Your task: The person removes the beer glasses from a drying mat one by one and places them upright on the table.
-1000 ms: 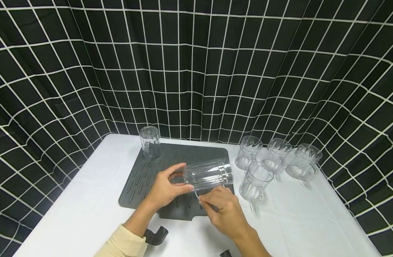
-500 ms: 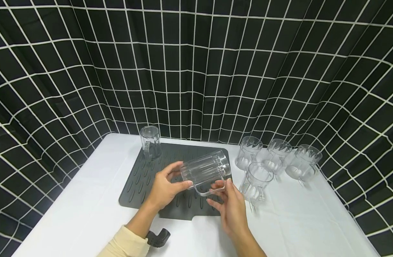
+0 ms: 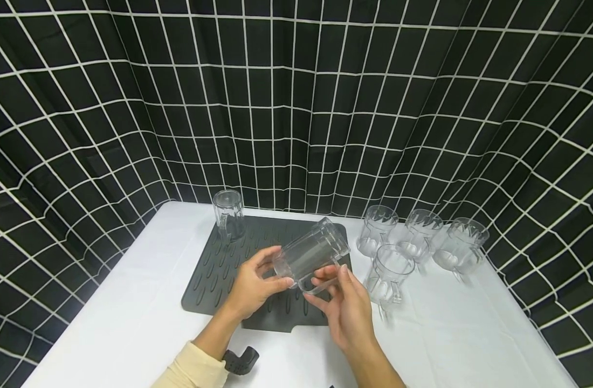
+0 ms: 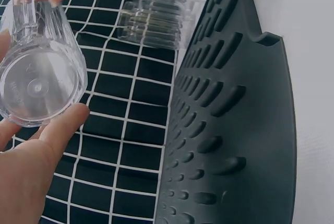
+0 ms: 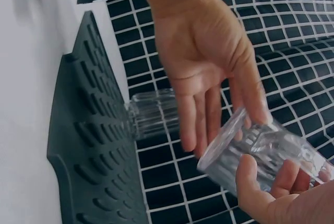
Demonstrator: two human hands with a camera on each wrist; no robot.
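A clear beer mug (image 3: 306, 256) is held aslant above the dark grey draining mat (image 3: 262, 320), its handle toward the person. My left hand (image 3: 250, 283) grips the lower left end, thumb on the near side. The round base (image 4: 39, 85) faces the camera in the left wrist view, with the left hand (image 4: 31, 177) below it. Palm turned up, my right hand (image 3: 347, 312) has its fingers around the handle. In the right wrist view the right hand (image 5: 276, 198) comes from the lower right, and the left hand (image 5: 203, 51) reaches down from above.
A similar mug (image 3: 233, 221) stands upside down at the mat's far left corner. Several upright mugs (image 3: 391, 267) are grouped on the white tablecloth (image 3: 452, 334) at right. Behind hangs a black curtain (image 3: 287, 108) with white grid lines.
My right hand has turned from knuckles-up, pinching the handle, to palm-up with fingers around it. The mug's right end has risen, so it slants more steeply. The left hand keeps its grip.
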